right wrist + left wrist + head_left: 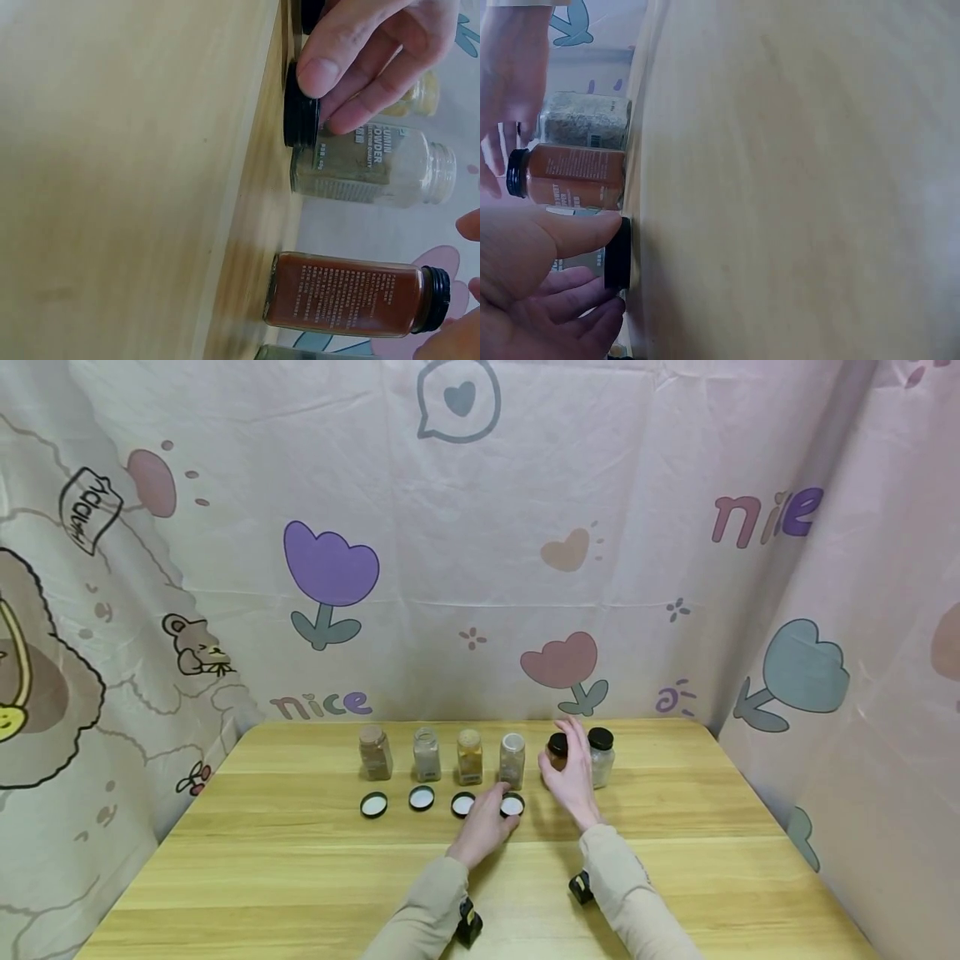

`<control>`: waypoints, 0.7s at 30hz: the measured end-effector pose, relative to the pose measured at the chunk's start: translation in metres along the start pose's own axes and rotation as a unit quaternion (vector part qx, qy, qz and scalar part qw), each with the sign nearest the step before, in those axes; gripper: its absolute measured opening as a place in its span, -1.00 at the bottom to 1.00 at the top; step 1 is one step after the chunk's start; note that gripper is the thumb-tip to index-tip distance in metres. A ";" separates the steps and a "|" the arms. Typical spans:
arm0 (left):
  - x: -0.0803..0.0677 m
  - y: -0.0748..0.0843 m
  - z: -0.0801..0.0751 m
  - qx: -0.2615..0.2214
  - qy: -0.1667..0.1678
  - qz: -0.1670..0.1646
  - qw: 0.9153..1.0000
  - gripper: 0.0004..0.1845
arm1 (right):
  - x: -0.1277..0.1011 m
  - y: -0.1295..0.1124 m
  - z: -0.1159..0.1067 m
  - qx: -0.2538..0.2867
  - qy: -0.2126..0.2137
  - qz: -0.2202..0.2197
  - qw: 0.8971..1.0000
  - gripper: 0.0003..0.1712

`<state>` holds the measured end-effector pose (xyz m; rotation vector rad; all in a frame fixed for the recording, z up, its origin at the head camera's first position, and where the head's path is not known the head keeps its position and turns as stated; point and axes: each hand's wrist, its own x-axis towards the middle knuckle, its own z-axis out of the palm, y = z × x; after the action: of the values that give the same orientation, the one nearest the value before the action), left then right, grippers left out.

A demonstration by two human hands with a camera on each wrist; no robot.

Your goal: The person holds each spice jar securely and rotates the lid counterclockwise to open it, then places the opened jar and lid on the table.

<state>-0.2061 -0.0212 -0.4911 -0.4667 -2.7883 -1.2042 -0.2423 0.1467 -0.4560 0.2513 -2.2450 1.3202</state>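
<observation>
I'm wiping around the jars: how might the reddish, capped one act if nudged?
The reddish jar is tall and narrow, so it could tip. Its sides look flat, so rolling seems unlikely. It appears nearly full, so it may feel weighty.

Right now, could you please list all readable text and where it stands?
"nice": cloth, lower left.
"nice", partly folded: cloth, upper right.
"UMIN POWDER", presumably CUMIN: cumin jar.
Cumin jar's smaller print: too blurred.
Red jar, other jars: too small or blurred.
Cloth's far-left lettering: turned, unclear.
</observation>
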 end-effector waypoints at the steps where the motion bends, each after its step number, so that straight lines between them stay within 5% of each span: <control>1: -0.001 0.000 -0.001 -0.004 -0.002 -0.005 1.000 -0.41 | 0.000 0.000 0.000 -0.002 -0.003 0.003 1.000 -0.33; 9: -0.010 0.004 -0.012 -0.041 0.012 -0.025 0.999 -0.40 | 0.003 0.003 0.000 -0.006 -0.017 0.015 1.000 -0.28; 21: -0.020 0.003 -0.023 -0.107 0.114 0.018 0.987 -0.54 | 0.009 0.010 -0.003 0.000 -0.042 0.036 0.998 -0.21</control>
<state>-0.1870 -0.0404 -0.4767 -0.3654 -2.4626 -1.4564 -0.2536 0.1553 -0.4579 0.2301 -2.3439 1.3699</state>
